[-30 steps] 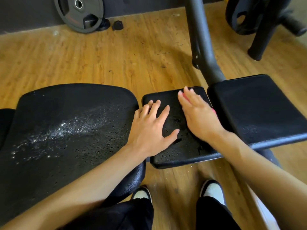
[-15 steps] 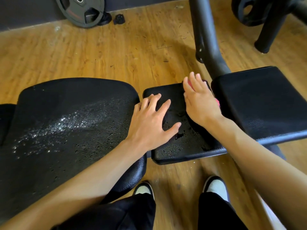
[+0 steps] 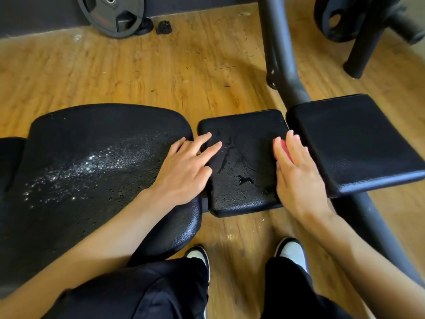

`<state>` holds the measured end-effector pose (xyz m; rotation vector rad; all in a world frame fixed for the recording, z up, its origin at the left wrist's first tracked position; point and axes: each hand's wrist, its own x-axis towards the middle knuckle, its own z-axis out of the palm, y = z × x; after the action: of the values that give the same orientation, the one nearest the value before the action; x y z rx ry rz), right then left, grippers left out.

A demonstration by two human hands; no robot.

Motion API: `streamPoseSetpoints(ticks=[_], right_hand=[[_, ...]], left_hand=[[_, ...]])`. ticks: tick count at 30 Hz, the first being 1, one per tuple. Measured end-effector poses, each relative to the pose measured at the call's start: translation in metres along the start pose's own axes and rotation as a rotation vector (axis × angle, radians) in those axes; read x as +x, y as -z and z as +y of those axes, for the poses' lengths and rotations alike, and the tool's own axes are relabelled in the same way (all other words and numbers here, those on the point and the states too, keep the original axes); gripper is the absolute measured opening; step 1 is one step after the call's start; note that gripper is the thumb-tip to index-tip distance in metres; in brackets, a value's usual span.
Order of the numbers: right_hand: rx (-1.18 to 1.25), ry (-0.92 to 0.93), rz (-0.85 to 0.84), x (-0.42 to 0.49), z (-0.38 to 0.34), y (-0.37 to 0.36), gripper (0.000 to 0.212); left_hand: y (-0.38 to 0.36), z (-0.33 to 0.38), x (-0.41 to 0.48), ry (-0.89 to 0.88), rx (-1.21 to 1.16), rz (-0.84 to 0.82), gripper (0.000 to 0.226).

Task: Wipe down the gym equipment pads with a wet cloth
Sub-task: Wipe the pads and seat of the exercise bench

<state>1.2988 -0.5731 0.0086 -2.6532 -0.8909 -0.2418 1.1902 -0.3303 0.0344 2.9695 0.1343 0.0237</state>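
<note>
Three black pads lie side by side. The small middle pad [image 3: 241,134] is wet, with droplets and a small puddle. My right hand [image 3: 296,178] presses flat on a pink cloth [image 3: 281,147] at that pad's right edge; only a corner of the cloth shows past my fingers. My left hand [image 3: 184,169] rests with straight fingers across the gap between the large left pad [image 3: 80,162] and the middle pad. The large pad is speckled with water drops. The right pad [image 3: 351,139] looks dry.
A grey steel frame tube [image 3: 278,54] rises behind the middle pad. A weight plate [image 3: 112,12] leans on the wall at the back left, more plates and a post [image 3: 365,40] stand at the back right. My shoes [image 3: 292,249] stand on the wood floor below the pads.
My right hand slid with the cloth from the middle pad's far part back toward me along its right edge. My left hand shifted left, off the pad's centre onto the gap.
</note>
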Motion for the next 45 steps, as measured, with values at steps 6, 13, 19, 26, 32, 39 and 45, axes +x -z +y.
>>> streamPoseSetpoints(ticks=[6, 13, 19, 26, 32, 39, 45], right_hand=[[0.08, 0.464, -0.046, -0.038, -0.085, -0.02, 0.057], [0.055, 0.134, -0.086, -0.032, -0.001, 0.01, 0.065], [-0.01, 0.035, -0.013, -0.031, -0.019, -0.002, 0.06], [0.099, 0.493, -0.075, -0.036, -0.116, -0.035, 0.053], [0.064, 0.413, -0.025, -0.052, -0.045, -0.012, 0.069], [0.169, 0.009, 0.163, -0.061, 0.005, -0.009, 0.052], [-0.001, 0.562, 0.275, -0.07, -0.065, -0.057, 0.054]], left_hand=[[0.002, -0.007, -0.003, -0.042, -0.069, -0.03, 0.071], [0.005, -0.005, -0.004, -0.026, -0.089, -0.027, 0.073], [0.013, -0.008, -0.003, 0.008, -0.027, -0.03, 0.073], [0.019, -0.026, -0.015, 0.034, 0.064, -0.015, 0.071], [0.012, -0.025, -0.014, 0.014, 0.065, -0.028, 0.07], [0.003, -0.02, -0.015, 0.02, 0.043, 0.042, 0.074], [0.003, -0.02, -0.015, 0.006, 0.064, 0.049, 0.074]])
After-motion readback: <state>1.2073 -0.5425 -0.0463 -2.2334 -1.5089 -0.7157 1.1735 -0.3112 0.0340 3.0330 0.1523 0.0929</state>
